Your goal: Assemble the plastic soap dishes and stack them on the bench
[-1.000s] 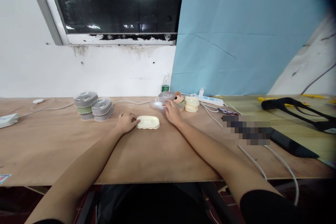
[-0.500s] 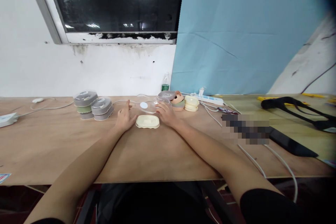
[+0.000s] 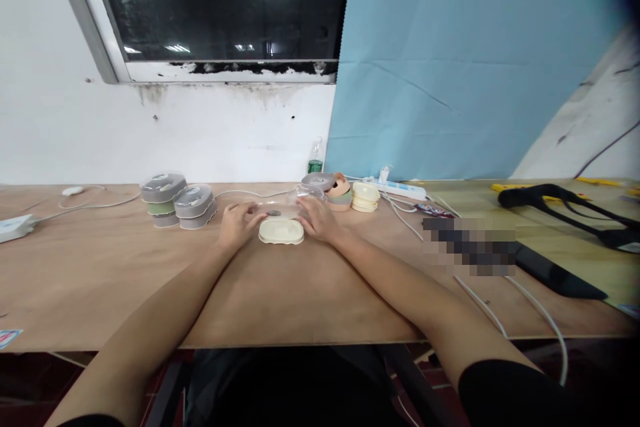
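A cream oval box base (image 3: 281, 233) with a wavy rim lies on the table in front of me. Just behind it, a clear plastic lid (image 3: 275, 208) is tilted up between my two hands, with a small dark oval showing on it. Its left end is pinched by the fingers of my left hand (image 3: 237, 223). At the other end my right hand (image 3: 319, 219) grips the lid, its fingers curled over the edge. Beyond my right fingertips sit more clear lids (image 3: 305, 193), partly hidden by that hand.
Left of my hands stand stacked grey and green lidded boxes (image 3: 163, 197). To the right are peach and green boxes (image 3: 343, 195), stacked cream bases (image 3: 365, 197) and a power strip (image 3: 405, 191). A bottle (image 3: 315, 157) stands at the wall. Cables and black straps (image 3: 565, 210) lie further right.
The clear lid has tilted up and come closer to the cream base; its white oval now looks dark. My left fingers, spread before, have closed on its left end.
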